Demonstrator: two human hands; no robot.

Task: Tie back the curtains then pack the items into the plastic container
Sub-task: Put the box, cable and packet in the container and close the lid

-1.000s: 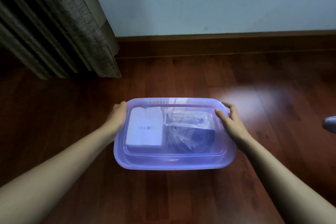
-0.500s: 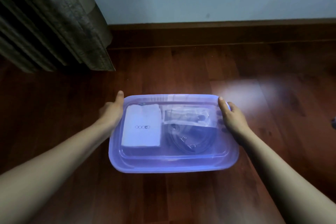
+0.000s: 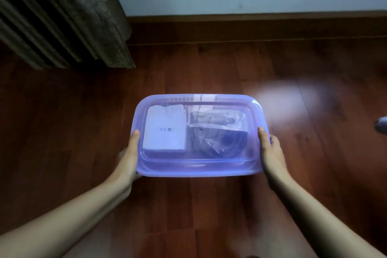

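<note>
A translucent purple plastic container [image 3: 199,168] with its lid on is in the middle of the view, over the wooden floor. Through the lid I see a white box [image 3: 164,130] on the left and clear bags with coiled tubing [image 3: 217,138] on the right. My left hand [image 3: 129,153] grips the container's left edge, thumb on the lid and fingers underneath. My right hand [image 3: 269,148] grips the right edge the same way. The dark curtain [image 3: 62,16] hangs at the upper left.
Dark red wooden floor [image 3: 199,73] runs to a brown skirting board [image 3: 251,27] and pale wall behind. A small grey object [image 3: 382,126] shows at the right edge. My knees are at the bottom of the view.
Both hands slid back along the container's sides toward its near end, thumbs now on the lid. The container has come closer to me and looks lifted.
</note>
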